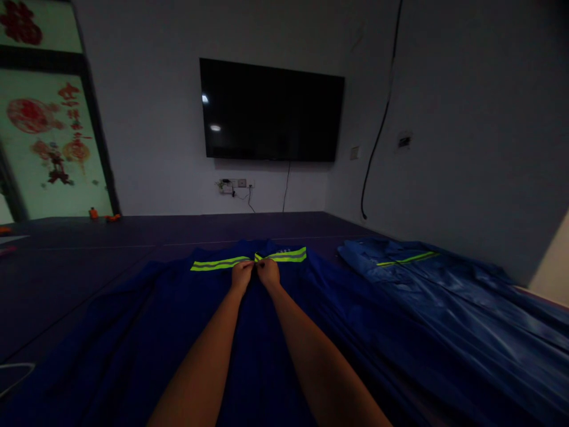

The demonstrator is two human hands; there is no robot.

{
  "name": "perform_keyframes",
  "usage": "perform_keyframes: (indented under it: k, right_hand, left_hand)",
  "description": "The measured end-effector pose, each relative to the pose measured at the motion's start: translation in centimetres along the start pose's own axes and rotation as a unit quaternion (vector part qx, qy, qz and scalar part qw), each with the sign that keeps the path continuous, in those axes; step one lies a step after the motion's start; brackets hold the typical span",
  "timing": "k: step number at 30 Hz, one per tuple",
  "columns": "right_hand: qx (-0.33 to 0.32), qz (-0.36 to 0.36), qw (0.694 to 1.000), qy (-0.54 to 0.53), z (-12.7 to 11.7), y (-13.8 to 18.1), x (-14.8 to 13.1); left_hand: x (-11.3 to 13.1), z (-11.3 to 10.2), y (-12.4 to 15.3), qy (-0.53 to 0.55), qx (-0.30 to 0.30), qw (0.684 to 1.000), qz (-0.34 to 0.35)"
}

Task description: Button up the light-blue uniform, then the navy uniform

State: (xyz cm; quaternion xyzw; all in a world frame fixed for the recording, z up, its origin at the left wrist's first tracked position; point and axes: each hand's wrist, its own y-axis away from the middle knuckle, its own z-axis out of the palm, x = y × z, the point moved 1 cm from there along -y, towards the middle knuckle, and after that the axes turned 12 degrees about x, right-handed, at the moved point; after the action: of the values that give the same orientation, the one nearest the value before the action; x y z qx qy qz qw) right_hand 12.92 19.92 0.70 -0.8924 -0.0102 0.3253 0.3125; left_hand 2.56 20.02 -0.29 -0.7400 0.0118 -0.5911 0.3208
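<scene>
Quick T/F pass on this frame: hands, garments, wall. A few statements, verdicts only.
1. The left hand and right hand meet at the yellow reflective stripe of the blue work jacket. True.
2. The wall television shows a picture. False: its screen is dark.
3. A second blue garment lies to the right. True.
4. The right hand rests on that second garment. False: it is on the near jacket.

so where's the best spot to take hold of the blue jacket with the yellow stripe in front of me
At the centre opening, where the yellow stripe breaks: one front edge per hand, reaching from the near side. The blue jacket lies spread flat, so those edges look the easiest to pinch. The left hand and right hand are closed there.
</scene>
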Motion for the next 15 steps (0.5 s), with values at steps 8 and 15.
perform_keyframes:
  k: [8,15]
  right_hand:
    - [0.046,0.033,0.99,-0.129,0.8,-0.1,0.7]
    - [0.038,0.037,0.988,-0.148,1.3,-0.1,1.5]
  left_hand:
    - [-0.3,-0.2,-0.1,-0.008,0.063,0.998,-0.029]
    - [0.5,-0.2,0.4,-0.072,0.036,0.997,-0.01]
